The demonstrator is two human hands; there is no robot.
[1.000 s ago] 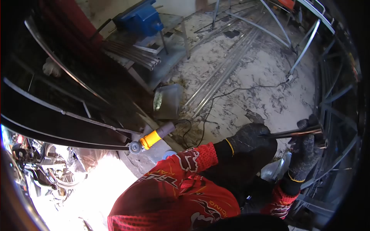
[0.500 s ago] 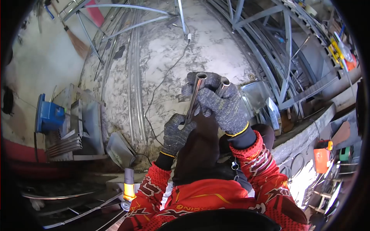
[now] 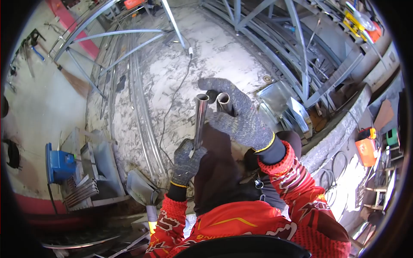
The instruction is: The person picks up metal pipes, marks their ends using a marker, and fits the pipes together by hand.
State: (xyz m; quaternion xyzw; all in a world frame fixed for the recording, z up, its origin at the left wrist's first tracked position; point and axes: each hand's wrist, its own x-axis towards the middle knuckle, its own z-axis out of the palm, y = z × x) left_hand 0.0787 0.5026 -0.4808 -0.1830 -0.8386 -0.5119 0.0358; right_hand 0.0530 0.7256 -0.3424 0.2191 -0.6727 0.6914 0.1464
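Both my hands wear dark grey knitted gloves with yellow cuff edges. My left hand is closed around the lower end of a short shiny metal tube, which stands nearly upright with its open end facing me. Beside it, a second metal tube sits in my right hand, most of its length hidden by the glove. The thumb side of that hand lies close to the first tube, and its upper finger reaches out behind both tube ends. A narrow gap shows between the two open ends.
Long metal bars lie on the stained floor, with a cable running past them. Welded steel frames stand ahead and right. At left are a blue machine and several stacked tubes. Sheet-metal pieces lie right.
My view has shifted. The left-hand tube is more upright and my left hand has dropped slightly. My right hand's upper finger has straightened away from the tubes, which it was curled around before.
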